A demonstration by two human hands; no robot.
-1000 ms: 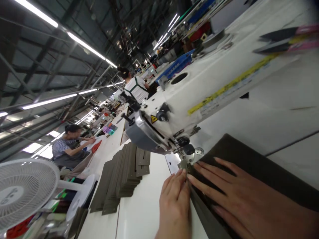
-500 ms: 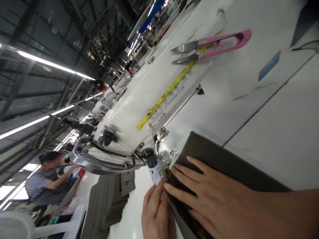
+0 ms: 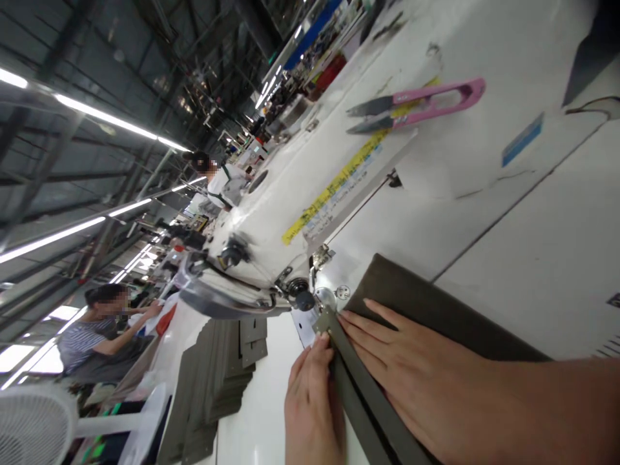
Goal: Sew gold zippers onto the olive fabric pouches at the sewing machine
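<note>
A dark olive fabric piece (image 3: 402, 290) lies folded on the white sewing machine bed, its corner beside the presser foot and needle area (image 3: 324, 298). My right hand (image 3: 421, 368) rests flat on it, fingers stretched towards the needle plate. My left hand (image 3: 312, 400) pinches the end of a narrow olive strip (image 3: 356, 407) between thumb and fingers, just short of the needle area. Dark gaps show between the strip's layers. Part of the fabric under my right palm is hidden.
Pink-handled thread snips (image 3: 421, 106) lie on the machine arm, across a yellow tape measure (image 3: 334, 187). Stacked olive fabric pieces (image 3: 208, 387) sit left of my hands. A white fan (image 3: 36, 426) stands lower left. Two people (image 3: 99, 336) work at machines beyond.
My left hand has shifted slightly up and right, and the strip's end now shows flat beside the needle area. My right hand stays on the fabric. The whole view has shifted slightly.
</note>
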